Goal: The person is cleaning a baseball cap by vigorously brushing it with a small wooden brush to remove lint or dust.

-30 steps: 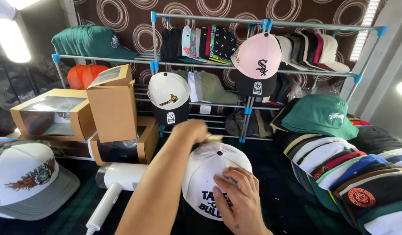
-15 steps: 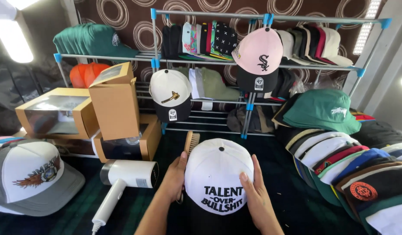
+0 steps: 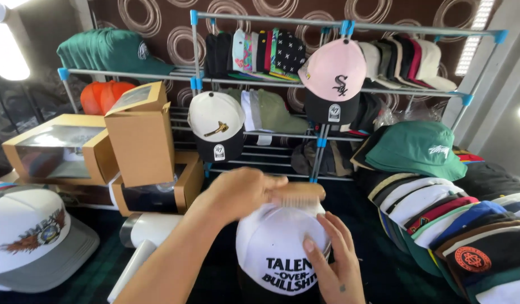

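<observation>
A white cap with a black brim and black lettering sits low in the middle, on a dark green cloth. My left hand grips a wooden brush and holds it across the cap's crown, bristles down on the fabric. My right hand lies flat on the cap's right side, fingers spread, steadying it.
A white handheld steamer lies left of the cap. Cardboard window boxes stand at left, with a grey and white cap beside them. A metal rack of caps stands behind. Stacked caps and a green bucket hat fill the right.
My left hand picked the brush up from beside the cap and brought it over the crown. My right hand slid lower on the cap's right side.
</observation>
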